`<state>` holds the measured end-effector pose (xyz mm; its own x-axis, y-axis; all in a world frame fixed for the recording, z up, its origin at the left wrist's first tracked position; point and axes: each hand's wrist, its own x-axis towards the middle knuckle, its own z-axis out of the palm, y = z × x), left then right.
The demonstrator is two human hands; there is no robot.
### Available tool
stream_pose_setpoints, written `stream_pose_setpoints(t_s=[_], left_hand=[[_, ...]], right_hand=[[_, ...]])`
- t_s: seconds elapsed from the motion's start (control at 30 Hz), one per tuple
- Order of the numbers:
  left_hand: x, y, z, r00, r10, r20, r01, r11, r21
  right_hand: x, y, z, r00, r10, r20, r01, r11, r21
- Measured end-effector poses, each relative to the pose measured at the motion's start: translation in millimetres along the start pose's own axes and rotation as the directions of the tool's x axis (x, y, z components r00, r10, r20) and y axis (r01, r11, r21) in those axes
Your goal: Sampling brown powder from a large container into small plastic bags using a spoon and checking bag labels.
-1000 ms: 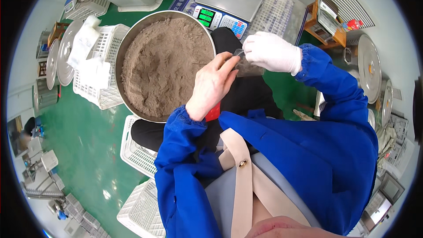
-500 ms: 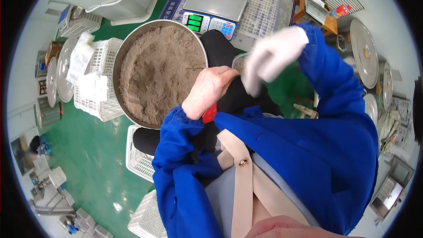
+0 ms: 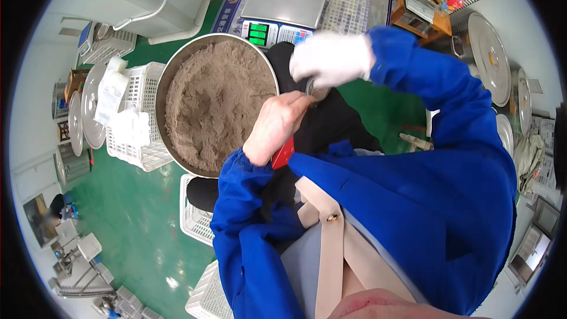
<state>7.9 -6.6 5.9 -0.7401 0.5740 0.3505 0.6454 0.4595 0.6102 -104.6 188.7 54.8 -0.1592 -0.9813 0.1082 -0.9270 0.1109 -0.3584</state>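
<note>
My bare left hand [image 3: 276, 123] is closed, its fingertips pinching the rim of a small clear container [image 3: 319, 93] with brown powder inside. Most of that container is hidden, so I cannot tell whether it is a cup or a bag. Just above it is my right hand [image 3: 332, 58] in a white glove, fingers curled together in front of the scale's keys. Whatever it holds, if anything, is hidden. To the left, a wide metal basin [image 3: 158, 100] full of grey-brown powder [image 3: 207, 106] reaches almost to my left hand. Something flat and red [image 3: 283, 153] shows beneath my left wrist.
A digital scale [image 3: 284, 3] with a lit green display stands on a covered table [image 3: 354, 9] ahead. White plastic baskets [image 3: 137, 142] line the left side, one carrying clear plastic bags [image 3: 112, 91]. Large lidded metal pots [image 3: 489, 59] stand at the right.
My gloved right hand has moved left and up, toward the scale, and its blur has gone. My left hand keeps its pinch at the container's rim. The view has shifted slightly.
</note>
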Motion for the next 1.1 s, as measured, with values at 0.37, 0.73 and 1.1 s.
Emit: stream_pose_setpoints(t_s=[0.37, 0.73, 1.1], left_hand=[[2.4, 0.0, -4.1, 0.993, -0.063, 0.103, 0.063, 0.998, -0.003], [13.4, -5.0, -1.2, 0.999, -0.04, 0.034, 0.041, 0.999, -0.029], [13.7, -7.7, 5.2, 0.994, -0.088, 0.066, 0.086, 0.996, 0.024]], right_hand=[[-7.5, 14.1, 19.4, 0.946, 0.241, 0.218, -0.268, 0.958, 0.105], [-63.2, -3.0, -27.9, 0.898, 0.404, -0.174, -0.382, 0.912, 0.15], [-66.3, -11.3, 36.9, 0.964, 0.085, -0.252, -0.091, 0.996, -0.014]])
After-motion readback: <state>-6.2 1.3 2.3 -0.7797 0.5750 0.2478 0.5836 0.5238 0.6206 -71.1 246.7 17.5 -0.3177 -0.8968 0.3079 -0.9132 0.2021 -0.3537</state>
